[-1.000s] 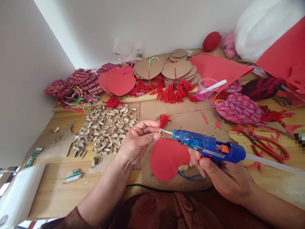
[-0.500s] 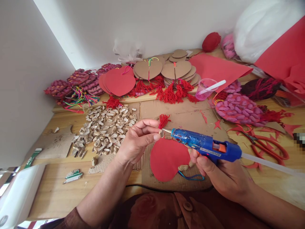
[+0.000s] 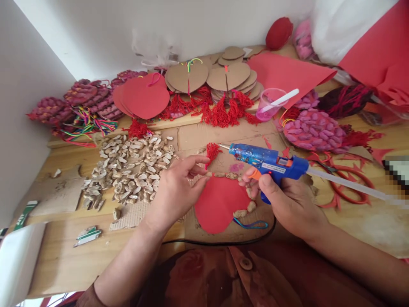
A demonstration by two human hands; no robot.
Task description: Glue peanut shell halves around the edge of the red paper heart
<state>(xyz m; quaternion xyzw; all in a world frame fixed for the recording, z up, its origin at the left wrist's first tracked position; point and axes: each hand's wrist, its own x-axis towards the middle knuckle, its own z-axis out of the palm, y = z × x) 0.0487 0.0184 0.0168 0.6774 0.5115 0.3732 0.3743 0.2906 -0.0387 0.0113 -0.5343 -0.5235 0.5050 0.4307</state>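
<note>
Leftmost, a white box point(image 3: 22, 260) stands on the table point(image 3: 68, 264). Next come loose shells point(image 3: 136, 170), heaped on cardboard point(image 3: 67, 187). The left hand point(image 3: 180, 187) is at the disc's upper left edge, thumb and fingers nearly together; whether they grip a shell, I cannot tell. The red disc point(image 3: 219, 204) lies flat between the hands, with shells along its top and right edges, a tassel point(image 3: 211, 154) above and a blue cord point(image 3: 251, 223) at lower right. Beyond, the right hand point(image 3: 286, 202) is wrapped around the glue gun point(image 3: 268, 160), its nozzle pointing left, near the tassel. Farther right lie scissors point(image 3: 358, 169).
</note>
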